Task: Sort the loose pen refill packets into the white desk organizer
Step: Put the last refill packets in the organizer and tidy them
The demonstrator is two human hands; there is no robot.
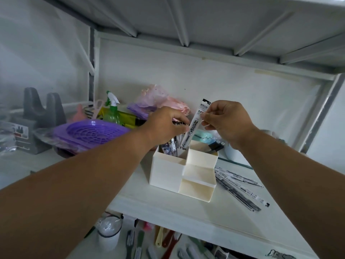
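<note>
Several unrelated things are crowding the left of the white shelf point(130, 199): a dark grey stand point(42, 116), a purple plastic basket point(87, 134) lying tilted, a green spray bottle point(112, 111) behind it, and pink and purple plastic bags point(158, 100) against the back panel. None of them is sitting between the hands and the organizer.

Next comes the left hand point(164, 126), reaching over the back of the white desk organizer point(168, 171) with its fingers curled around the tops of packets already standing in the tall rear compartment; how firmly it is gripping them I cannot tell.

Just right of it, the held refill packet point(196, 122) is standing nearly upright, its long axis leaning slightly so the black header is pointing up and to the right while the lower end is dipping into the rear compartment. The right hand point(225, 124) is pinching this packet between thumb and fingertips at its upper half, so most of the packet is hanging below the grip.

Farther right, loose refill packets point(240, 186) are lying flat on the shelf beside the organizer, fanned out with their long axes running diagonally towards the lower right.
</note>
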